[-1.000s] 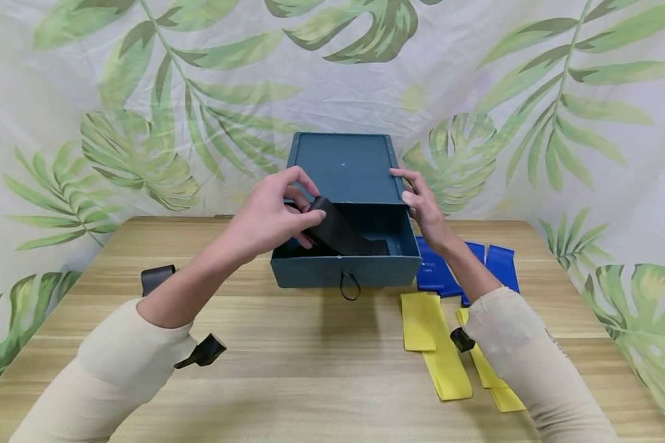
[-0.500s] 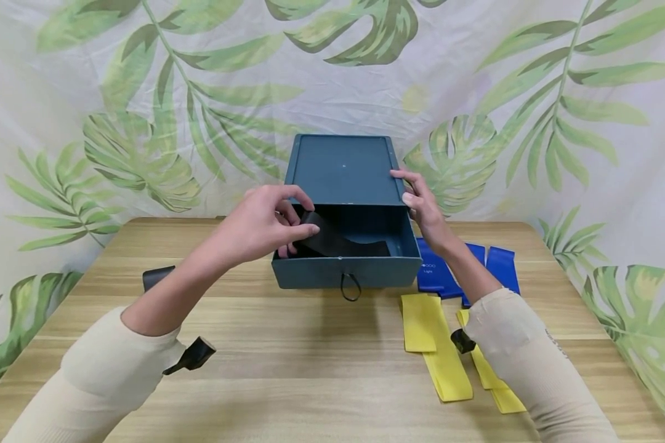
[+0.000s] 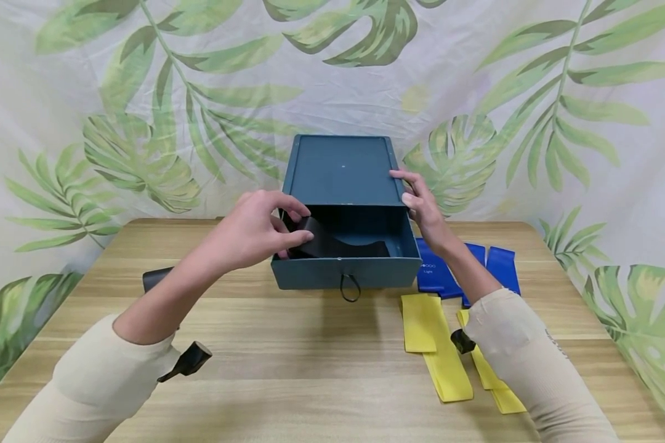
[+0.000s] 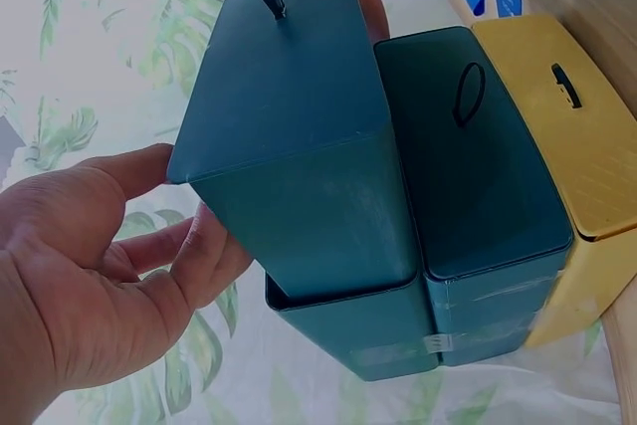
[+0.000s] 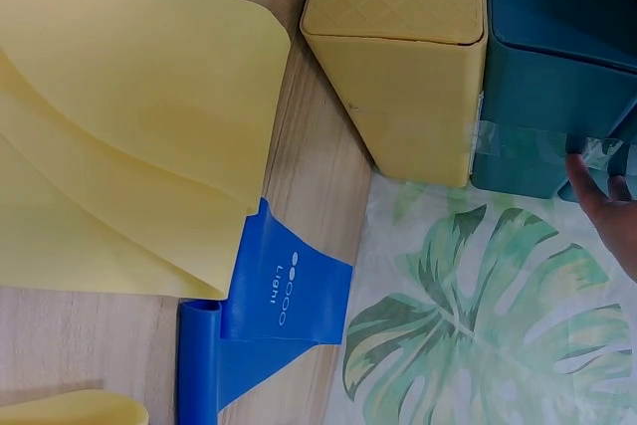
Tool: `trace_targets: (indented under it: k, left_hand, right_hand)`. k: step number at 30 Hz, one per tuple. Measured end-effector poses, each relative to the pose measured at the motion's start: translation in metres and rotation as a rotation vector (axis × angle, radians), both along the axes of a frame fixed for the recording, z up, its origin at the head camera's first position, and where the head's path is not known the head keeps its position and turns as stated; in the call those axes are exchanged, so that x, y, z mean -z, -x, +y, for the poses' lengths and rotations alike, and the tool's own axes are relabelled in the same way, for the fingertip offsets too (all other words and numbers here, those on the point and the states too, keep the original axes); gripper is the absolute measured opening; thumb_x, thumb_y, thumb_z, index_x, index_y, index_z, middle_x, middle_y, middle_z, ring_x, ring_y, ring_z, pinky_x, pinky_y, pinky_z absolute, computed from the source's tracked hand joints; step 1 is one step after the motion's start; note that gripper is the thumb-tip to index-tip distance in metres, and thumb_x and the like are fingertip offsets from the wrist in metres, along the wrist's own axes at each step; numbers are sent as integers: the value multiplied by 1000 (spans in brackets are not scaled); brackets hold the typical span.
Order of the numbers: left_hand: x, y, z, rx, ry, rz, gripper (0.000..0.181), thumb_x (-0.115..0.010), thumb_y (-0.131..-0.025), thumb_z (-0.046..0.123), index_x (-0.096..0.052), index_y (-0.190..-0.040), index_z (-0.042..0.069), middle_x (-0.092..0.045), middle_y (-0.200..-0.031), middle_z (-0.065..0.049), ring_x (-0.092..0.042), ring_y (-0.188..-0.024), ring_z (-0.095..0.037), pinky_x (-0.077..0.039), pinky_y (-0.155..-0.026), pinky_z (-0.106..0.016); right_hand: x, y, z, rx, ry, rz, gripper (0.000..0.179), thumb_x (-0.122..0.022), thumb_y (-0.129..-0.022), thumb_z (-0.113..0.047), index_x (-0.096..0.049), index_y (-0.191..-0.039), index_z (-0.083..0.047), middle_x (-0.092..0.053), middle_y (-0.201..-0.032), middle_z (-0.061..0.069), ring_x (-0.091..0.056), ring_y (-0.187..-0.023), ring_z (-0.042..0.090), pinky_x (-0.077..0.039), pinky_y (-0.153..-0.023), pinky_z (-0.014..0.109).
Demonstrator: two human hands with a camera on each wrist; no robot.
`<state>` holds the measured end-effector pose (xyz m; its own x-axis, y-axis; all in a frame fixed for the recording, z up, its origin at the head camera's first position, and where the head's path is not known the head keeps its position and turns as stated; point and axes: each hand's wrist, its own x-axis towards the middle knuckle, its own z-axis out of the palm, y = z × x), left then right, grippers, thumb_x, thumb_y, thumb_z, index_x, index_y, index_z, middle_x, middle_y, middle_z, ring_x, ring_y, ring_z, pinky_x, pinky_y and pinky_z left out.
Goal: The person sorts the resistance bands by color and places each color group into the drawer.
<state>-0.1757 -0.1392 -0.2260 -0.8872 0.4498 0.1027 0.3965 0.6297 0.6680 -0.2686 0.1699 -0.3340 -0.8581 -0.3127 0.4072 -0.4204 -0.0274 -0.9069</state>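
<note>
The front wall of the dark teal rectangular drawer (image 3: pixel 310 274) hides from us the lower edge of the flat black flexible band (image 3: pixel 329 247). The left forearm (image 3: pixel 169 292) covers part of a folded black strip (image 3: pixel 154 277). We see the right hand (image 5: pixel 619 224) cropped in the right-wrist view; the grey marking (image 3: pixel 556 343) on the cream sleeve (image 3: pixel 523 344) is unreadable.

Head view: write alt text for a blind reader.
A left hand holds a black strip in an open blue drawer; the right hand touches the cabinet's edge. Yellow strips and blue strips lie on the table.
</note>
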Motion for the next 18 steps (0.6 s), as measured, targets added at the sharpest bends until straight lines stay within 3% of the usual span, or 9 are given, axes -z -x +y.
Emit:
trace_targets:
  k: [6,13,18]
  left_hand:
    - [1,-2,1,11,24,31,34,-78,-93,12,-70,-123,-4,-76,-78,-7,-71,-60,-16,-55,-64,-36]
    - [2,-3,1,35,83,134,32,-79,-92,13,-74,-119,-2,-76,-85,-6,-71,-73,-16,-54,-85,-44]
    - [1,-5,1,33,88,152,31,-79,-92,13,-74,-117,-5,-75,-87,-8,-71,-73,-17,-58,-78,-43]
  right_hand:
    - [1,-1,1,4,0,-3,67,-44,-96,-30,-32,-155,-1,-11,-172,9,-25,-151,41,-15,-117,73]
    - [1,-1,0,4,-4,-14,66,-43,-96,-28,-32,-155,-1,-9,-173,10,-27,-150,40,-16,-117,72]
    - [1,-1,0,10,-17,3,67,-43,-96,-30,-33,-155,1,-11,-172,11,-24,-151,41,-12,-117,74]
